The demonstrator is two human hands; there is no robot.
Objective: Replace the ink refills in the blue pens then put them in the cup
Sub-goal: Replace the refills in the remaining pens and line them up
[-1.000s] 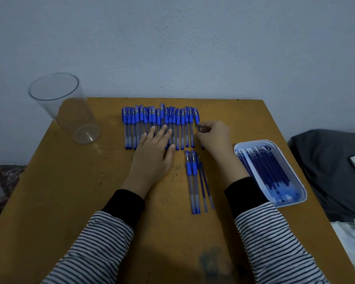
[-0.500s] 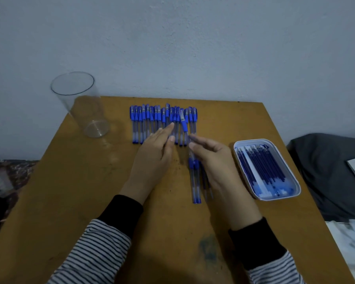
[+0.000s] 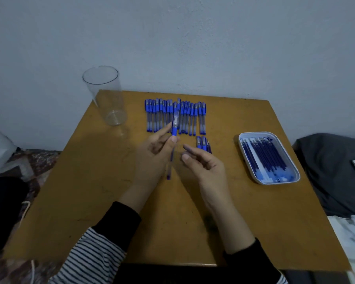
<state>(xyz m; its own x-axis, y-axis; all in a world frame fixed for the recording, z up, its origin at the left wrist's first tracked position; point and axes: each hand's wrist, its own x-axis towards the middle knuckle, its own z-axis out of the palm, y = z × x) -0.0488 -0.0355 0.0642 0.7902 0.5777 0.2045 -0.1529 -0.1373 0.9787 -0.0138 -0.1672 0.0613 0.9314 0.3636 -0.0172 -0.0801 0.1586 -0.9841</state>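
Observation:
My left hand [image 3: 152, 158] holds a blue pen [image 3: 173, 140] upright above the table, pinched between thumb and fingers near its cap. My right hand [image 3: 203, 167] hovers just to the right of it, fingers loosely curled and holding nothing. A row of several capped blue pens [image 3: 174, 116] lies at the back of the table. A few more pens [image 3: 203, 143] lie partly hidden behind my right hand. A clear empty cup [image 3: 105, 95] stands at the back left corner. A white tray [image 3: 295, 175] with several blue ink refills [image 3: 264, 158] sits at the right.
The brown wooden table [image 3: 90, 191] stands against a pale wall. A dark grey cloth [image 3: 332, 171] lies off the table's right edge, with papers [image 3: 348, 238] below it. A patterned fabric [image 3: 29, 162] lies off the left side.
My left hand lifted off the row and now grips one pen raised above the table. My right hand drew back from the row and let go. The camera pulled back.

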